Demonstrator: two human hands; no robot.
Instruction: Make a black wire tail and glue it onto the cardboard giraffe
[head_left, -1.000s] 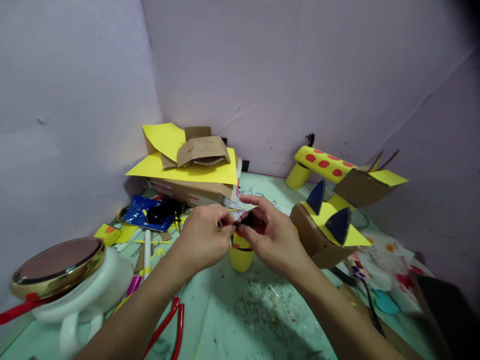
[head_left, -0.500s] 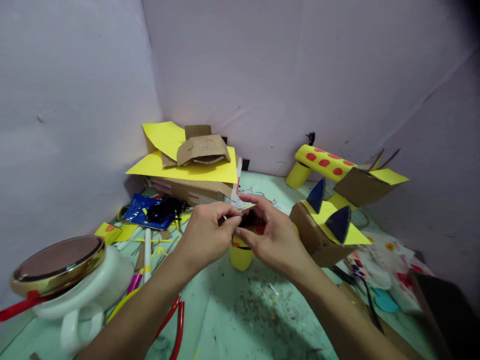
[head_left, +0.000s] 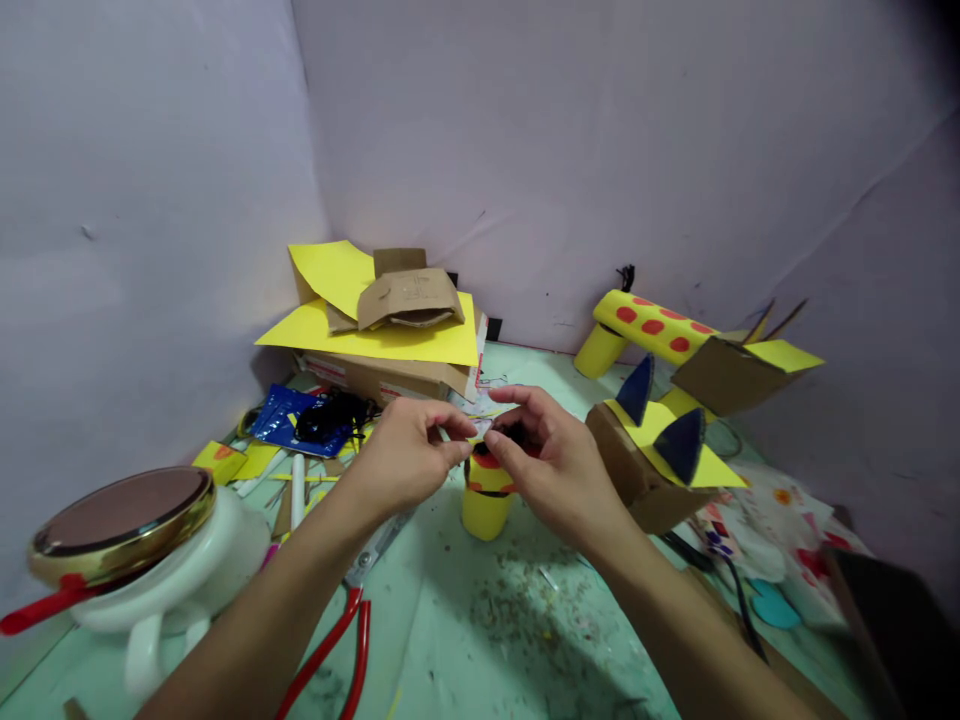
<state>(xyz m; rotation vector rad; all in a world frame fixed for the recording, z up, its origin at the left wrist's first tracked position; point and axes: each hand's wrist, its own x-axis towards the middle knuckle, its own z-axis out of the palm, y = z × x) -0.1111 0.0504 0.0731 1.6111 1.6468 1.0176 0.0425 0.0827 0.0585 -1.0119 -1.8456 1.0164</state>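
Note:
A small yellow paper-covered body with red spots stands upright on a short yellow tube leg at the table's middle. Black yarn shows at its top, partly hidden in my right hand. My right thumb lies against the top of the body, the index finger is raised, and the other fingers curl round the yarn. Just left of it, my left hand has thumb and index tip close together in a pinch; what is between them is too small to make out. Right beside my right hand is a cardboard box head with dark blue ears.
Red-handled scissors lie under my left forearm. At left stand a white mug and a gold-rimmed round lid. Behind are yellow sheets on cardboard, a blue packet and a spotted yellow animal. Scraps litter the table.
My left fingertips have come away slightly leftward from the black yarn, opening a gap to my right thumb. More of the scissors shows beside my left forearm.

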